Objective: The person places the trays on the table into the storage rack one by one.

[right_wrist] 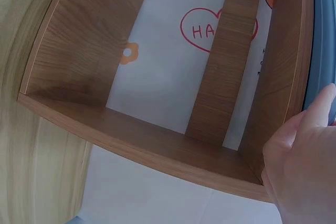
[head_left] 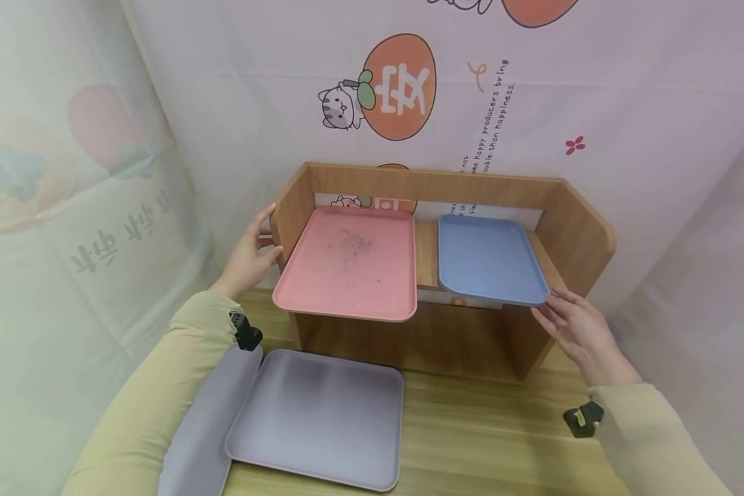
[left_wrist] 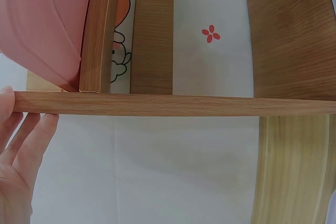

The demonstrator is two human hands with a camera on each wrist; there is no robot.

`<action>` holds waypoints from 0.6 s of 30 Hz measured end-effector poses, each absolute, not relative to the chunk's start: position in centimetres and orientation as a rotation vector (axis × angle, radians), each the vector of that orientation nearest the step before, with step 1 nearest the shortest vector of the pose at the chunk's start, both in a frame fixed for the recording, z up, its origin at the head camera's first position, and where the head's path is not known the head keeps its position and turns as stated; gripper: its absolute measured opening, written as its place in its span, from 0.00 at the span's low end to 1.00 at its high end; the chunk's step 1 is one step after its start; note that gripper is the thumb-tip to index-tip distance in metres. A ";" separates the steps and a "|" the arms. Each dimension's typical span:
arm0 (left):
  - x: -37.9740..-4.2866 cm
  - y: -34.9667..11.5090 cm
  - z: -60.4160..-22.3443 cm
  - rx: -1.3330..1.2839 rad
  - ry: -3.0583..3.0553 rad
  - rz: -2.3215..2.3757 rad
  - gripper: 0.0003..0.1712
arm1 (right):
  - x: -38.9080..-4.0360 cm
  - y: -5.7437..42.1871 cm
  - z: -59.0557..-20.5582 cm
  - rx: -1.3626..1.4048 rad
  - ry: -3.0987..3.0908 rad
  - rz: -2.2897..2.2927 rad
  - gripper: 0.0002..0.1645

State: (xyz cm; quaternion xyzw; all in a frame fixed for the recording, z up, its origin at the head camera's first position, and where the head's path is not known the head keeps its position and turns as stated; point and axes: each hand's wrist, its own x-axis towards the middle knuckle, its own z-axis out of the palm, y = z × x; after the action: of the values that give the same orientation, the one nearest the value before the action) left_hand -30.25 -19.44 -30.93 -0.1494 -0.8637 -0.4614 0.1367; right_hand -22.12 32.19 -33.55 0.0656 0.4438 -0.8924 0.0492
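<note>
Shelf (head_left: 434, 184) gripped by left hand (head_left: 248, 255) bears two trays (head_left: 347, 265), right hand (head_left: 583, 332) pinching the blue tray (head_left: 490, 258).

One orange fruit print (head_left: 400, 87) with a white character, on a pale backdrop cloth (head_left: 248, 110); one striped cartoon cat (head_left: 339, 110), immediately left of the fruit print; one peach squiggle (head_left: 479, 74), to its right; dark English lettering (head_left: 489, 124), slanting, right of and below it; one small red flower (head_left: 574, 145), farther right, lower; one pale side curtain (head_left: 49, 331), well left of it, faintly printed; one wood-grain tabletop (head_left: 471, 434), well below it.
</note>
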 end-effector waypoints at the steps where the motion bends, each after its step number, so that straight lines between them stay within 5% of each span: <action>1: -30.2 -19.4 -30.9 -0.431 -2.500 -1.337 0.47 | -22.2 32.4 -33.8 0.167 1.332 -2.725 0.14; 18: -30.5 -19.6 -31.1 -0.444 -2.493 -1.338 0.46 | -20.2 33.2 -34.8 0.064 1.265 -2.626 0.11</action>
State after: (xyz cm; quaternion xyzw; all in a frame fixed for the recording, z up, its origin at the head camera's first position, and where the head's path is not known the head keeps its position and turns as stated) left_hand -30.50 -19.60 -31.06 -0.1534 -0.8622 -0.4626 0.1383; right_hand -20.23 33.17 -34.85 0.0218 0.4311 -0.8949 0.1130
